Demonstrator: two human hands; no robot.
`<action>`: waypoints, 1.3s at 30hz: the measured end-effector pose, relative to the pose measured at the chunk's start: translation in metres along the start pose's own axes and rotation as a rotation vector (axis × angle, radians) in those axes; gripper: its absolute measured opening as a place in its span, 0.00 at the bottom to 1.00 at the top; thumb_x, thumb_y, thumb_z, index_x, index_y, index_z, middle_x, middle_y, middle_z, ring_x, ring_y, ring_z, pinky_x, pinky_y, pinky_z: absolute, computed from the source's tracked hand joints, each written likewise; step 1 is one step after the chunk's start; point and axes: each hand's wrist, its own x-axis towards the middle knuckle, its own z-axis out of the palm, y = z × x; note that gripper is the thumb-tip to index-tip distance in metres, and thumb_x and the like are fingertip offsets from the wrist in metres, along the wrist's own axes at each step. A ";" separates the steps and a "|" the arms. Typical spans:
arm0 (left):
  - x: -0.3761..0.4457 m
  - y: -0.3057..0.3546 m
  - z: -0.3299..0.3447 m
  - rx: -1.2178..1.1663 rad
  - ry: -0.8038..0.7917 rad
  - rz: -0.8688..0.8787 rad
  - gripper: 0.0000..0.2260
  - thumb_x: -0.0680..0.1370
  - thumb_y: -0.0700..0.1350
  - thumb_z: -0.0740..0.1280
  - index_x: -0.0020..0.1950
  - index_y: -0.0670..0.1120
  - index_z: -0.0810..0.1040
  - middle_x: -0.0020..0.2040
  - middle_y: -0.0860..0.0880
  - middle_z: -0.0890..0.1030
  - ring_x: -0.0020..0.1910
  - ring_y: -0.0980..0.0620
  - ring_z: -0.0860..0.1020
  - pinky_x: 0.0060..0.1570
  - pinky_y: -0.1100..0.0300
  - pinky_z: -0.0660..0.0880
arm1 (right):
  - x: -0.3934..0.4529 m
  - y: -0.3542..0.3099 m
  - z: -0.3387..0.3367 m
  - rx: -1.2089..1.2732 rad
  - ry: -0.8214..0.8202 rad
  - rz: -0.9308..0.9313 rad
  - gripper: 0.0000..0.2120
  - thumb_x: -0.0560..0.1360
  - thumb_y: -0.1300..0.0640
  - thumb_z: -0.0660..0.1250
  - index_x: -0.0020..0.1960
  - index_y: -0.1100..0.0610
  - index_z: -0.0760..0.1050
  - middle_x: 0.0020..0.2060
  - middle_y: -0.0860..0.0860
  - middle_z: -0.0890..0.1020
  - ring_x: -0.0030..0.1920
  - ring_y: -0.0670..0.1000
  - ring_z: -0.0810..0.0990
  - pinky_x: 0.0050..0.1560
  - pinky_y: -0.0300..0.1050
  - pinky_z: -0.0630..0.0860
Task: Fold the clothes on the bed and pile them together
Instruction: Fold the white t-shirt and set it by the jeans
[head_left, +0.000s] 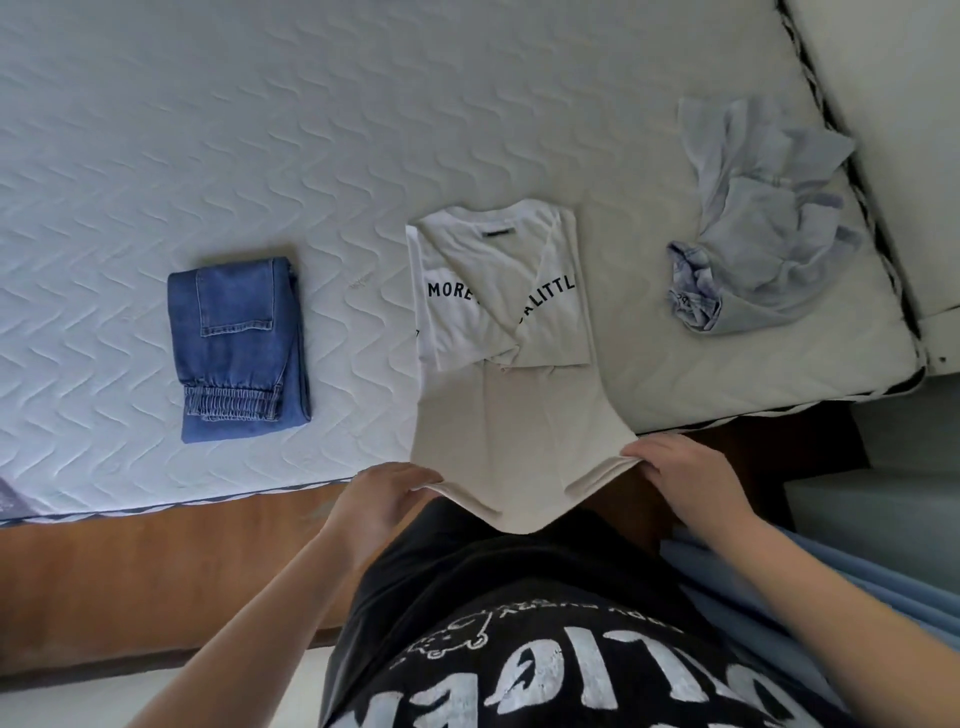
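Left hand (382, 501): fingers curled on the shirt's bottom left corner, holding it.
Right hand (685, 475): fingers pinch the bottom right corner.
Shirt (498, 291): white with black letters, sides folded in, lying on the bed (260, 130); its bottom edge is lifted off the bed's edge.
Jeans (236, 348): folded, left of the shirt.
Blue top (763, 223): crumpled, right of the shirt.

A bedroom in a home: a bare quilted mattress (156, 130) on a wooden bed frame (156, 561), with clothes lying about.
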 end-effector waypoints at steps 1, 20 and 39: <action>0.007 0.002 -0.005 -0.015 0.006 -0.007 0.22 0.77 0.59 0.56 0.55 0.50 0.84 0.51 0.55 0.85 0.50 0.52 0.82 0.50 0.63 0.73 | 0.008 0.000 -0.004 0.002 0.003 0.008 0.18 0.58 0.69 0.80 0.45 0.55 0.84 0.40 0.49 0.85 0.38 0.52 0.84 0.36 0.43 0.80; 0.142 -0.044 -0.105 0.018 -0.359 -0.004 0.12 0.82 0.46 0.64 0.59 0.60 0.81 0.56 0.64 0.81 0.55 0.63 0.77 0.55 0.70 0.67 | 0.176 0.029 -0.053 0.135 -0.274 -0.286 0.13 0.59 0.65 0.81 0.42 0.57 0.86 0.34 0.51 0.83 0.34 0.50 0.78 0.34 0.41 0.75; 0.395 -0.118 -0.149 -0.038 -0.245 -0.253 0.16 0.78 0.39 0.66 0.64 0.53 0.80 0.61 0.53 0.79 0.60 0.55 0.77 0.58 0.65 0.69 | 0.410 0.143 0.033 0.369 -0.520 0.097 0.12 0.77 0.61 0.67 0.60 0.56 0.81 0.55 0.46 0.82 0.55 0.45 0.79 0.53 0.32 0.68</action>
